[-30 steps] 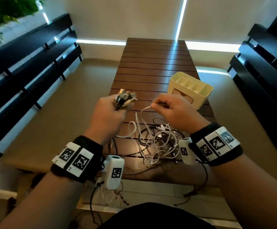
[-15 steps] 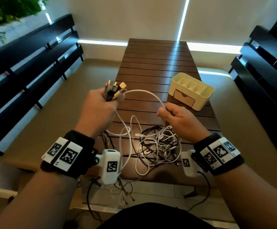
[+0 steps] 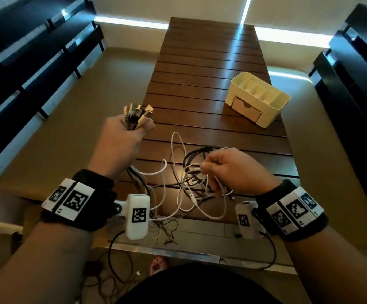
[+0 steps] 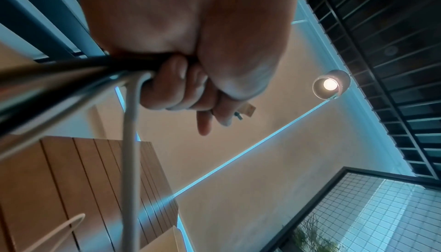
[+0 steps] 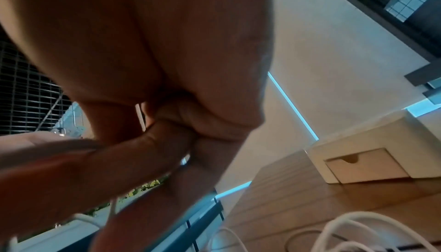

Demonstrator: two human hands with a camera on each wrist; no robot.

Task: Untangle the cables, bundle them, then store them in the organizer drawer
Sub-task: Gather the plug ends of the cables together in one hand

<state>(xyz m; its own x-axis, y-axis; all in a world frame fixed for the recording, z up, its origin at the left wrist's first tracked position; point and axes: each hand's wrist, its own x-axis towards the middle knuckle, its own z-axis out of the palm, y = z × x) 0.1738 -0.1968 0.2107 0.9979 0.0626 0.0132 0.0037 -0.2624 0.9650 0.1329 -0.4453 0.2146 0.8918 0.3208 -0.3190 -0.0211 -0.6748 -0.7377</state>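
A long slatted wooden table (image 3: 202, 69) was seen running away from the viewer, dark benches (image 3: 35, 47) flanking both sides, pale walls w/ light strips beyond. The far half of the tabletop was left bare. The cream organizer (image 3: 258, 98) was set near the right edge, its drawer (image 3: 246, 108) shut. The cable tangle (image 3: 191, 178) was piled at the near edge, loops spilling over it. A bunch of connector ends (image 3: 137, 114) was gripped in the left hand (image 3: 121, 143), fist raised off the left edge. A white strand was pinched by the right hand (image 3: 235, 170), just above the tangle.
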